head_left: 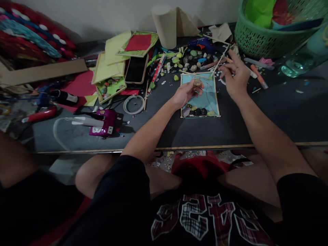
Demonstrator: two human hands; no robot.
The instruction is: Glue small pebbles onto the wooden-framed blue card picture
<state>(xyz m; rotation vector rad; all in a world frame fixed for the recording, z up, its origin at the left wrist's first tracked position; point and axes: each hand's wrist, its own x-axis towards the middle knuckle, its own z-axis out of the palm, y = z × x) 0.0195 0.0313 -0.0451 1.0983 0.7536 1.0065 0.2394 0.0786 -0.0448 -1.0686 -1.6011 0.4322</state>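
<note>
My left hand (185, 94) grips a brownish round pebble (197, 82) between thumb and fingers, over a light-blue sheet (202, 99) framed with thin sticks. Dark stones (200, 111) and a greyish one (186, 111) lie along the frame's near edge. To the right, my right hand (236, 73) is raised with its fingers apart, beside the frame's upper right corner. Thin pale sticks (220, 60) stand out near its fingertips; none is clearly held.
Loose pebbles (193, 53) spread behind the frame. At the back right is a green basket (266, 37), with a bottle (294, 63) near it. Leftward are a phone (136, 70), yellow cards (109, 68), a tape roll (133, 104) and a purple device (106, 123). Another person's arm (15, 160) shows far left.
</note>
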